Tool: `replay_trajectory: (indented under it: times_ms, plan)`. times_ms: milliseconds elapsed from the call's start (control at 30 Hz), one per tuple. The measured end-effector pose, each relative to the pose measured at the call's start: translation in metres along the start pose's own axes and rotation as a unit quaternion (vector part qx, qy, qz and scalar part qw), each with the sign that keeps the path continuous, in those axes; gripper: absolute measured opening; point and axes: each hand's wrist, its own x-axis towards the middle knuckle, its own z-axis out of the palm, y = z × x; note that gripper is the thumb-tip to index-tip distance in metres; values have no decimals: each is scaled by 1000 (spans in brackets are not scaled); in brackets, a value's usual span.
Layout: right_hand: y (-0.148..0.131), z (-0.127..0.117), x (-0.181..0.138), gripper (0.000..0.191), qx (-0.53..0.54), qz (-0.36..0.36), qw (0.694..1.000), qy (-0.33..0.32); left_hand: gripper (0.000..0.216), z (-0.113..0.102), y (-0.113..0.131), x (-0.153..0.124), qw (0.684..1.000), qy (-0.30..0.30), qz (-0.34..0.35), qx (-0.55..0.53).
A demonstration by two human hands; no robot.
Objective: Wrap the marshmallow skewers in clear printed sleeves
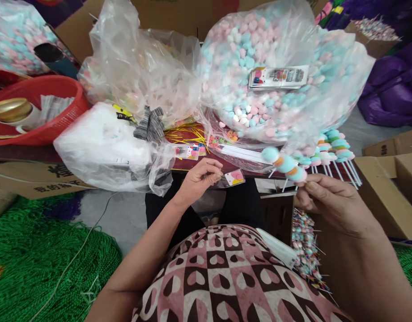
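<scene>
My left hand [204, 176] pinches the end of a small clear printed packet [235, 177] with a pink, white and yellow pattern. The packet hangs over the table's front edge, above my lap. Between the thumb and fingers of my right hand [321, 193] is a marshmallow skewer [286, 165], tilted up to the left, with pale blue puffs and orange pieces between them. Its lower end is hidden by my fingers. Just behind it, several finished skewers [336, 147] lie in a row, white sticks toward me. White sticks [242, 153] lie in a clear bag.
Large clear bags of pastel marshmallows [252, 40] fill the table's back; a stack of printed packets [278, 77] rests on one. Yellow ties [189, 134] lie mid-table. A red basket [71, 107] stands left. Open cardboard boxes [387, 192] are at right, green cord [58, 264] on the floor.
</scene>
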Motion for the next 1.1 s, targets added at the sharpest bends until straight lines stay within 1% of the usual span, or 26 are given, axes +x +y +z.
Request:
replay_trajectory:
  times_ms: [100,167,233,300,367,433,500,533,667,733,767,833,933,1000,1067,1100]
  plan:
    - [0,24,4,26,38,-50,998,5,14,10,1,-2,1000,7,-10,6]
    - [1,43,7,25,44,-75,996,3,15,16,3,-2,1000,-2,-16,10]
    - [3,61,10,25,36,-80,996,-28,16,20,5,-2,1000,-8,-13,20]
    - [4,76,12,24,27,-72,995,-70,15,24,6,-2,999,-3,5,33]
    - [7,87,12,24,24,-63,992,-105,15,28,5,-3,998,7,25,50]
    - [10,95,11,25,12,-59,989,-132,17,32,2,-4,997,16,27,68]
    - [13,97,10,25,-3,-73,989,-130,21,34,0,-5,997,21,17,75]
    - [15,96,11,24,-3,-87,990,-110,22,34,-1,-5,997,21,14,71]
    - [14,82,16,17,30,-151,988,28,20,24,-1,-6,999,17,21,38]
    - [11,75,18,17,12,-150,987,56,18,20,0,-6,999,9,25,32]
    - [10,73,19,18,3,-142,988,55,17,19,1,-6,999,4,29,31]
    - [11,73,20,20,-5,-125,992,32,15,19,2,-6,999,-2,36,31]
    - [16,80,19,22,6,-104,994,-14,15,23,2,-5,998,4,42,40]
    - [19,86,18,25,14,-76,995,-57,17,26,1,-4,998,7,42,49]
    - [21,90,17,29,5,-46,993,-108,21,29,0,-3,998,-4,19,56]
    - [22,92,17,31,-6,-39,991,-126,24,30,0,-3,998,-13,-5,58]
